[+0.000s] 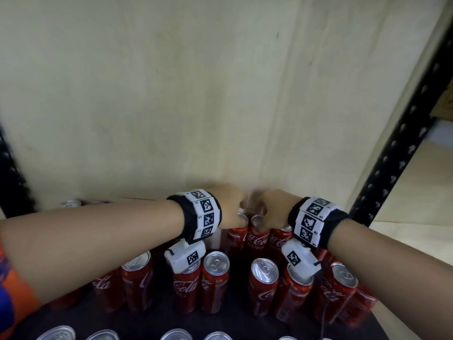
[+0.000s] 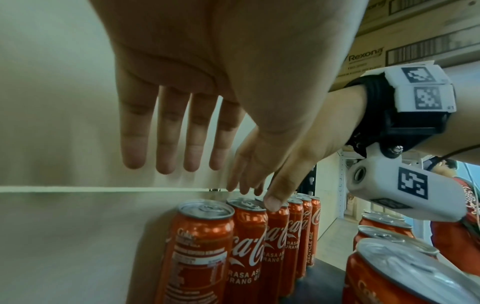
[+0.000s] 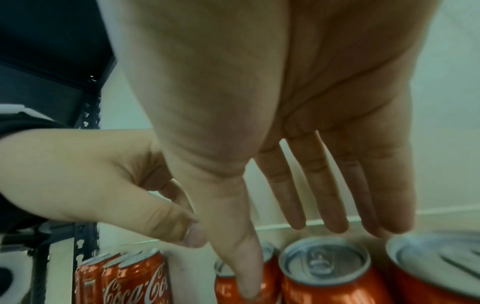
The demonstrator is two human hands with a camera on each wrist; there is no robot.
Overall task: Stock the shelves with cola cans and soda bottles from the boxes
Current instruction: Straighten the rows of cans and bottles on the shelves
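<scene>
Red cola cans (image 1: 257, 238) just below both open hands' fingertips (image 2: 272, 203).

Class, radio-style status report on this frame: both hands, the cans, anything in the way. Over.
Left hand open, fingers straight, above the back row. Right hand open, thumb on a can. Cans upright in rows on shelf. Nothing blocking.

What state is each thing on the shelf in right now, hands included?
Left hand: open, fingers straight, above the back-row cans.
Right hand: open, fingers straight, thumb touching a can.
Cola cans: upright, sealed, standing in rows.
Shelf: partly stocked, dark board showing between rows.
Back panel: bare.
</scene>
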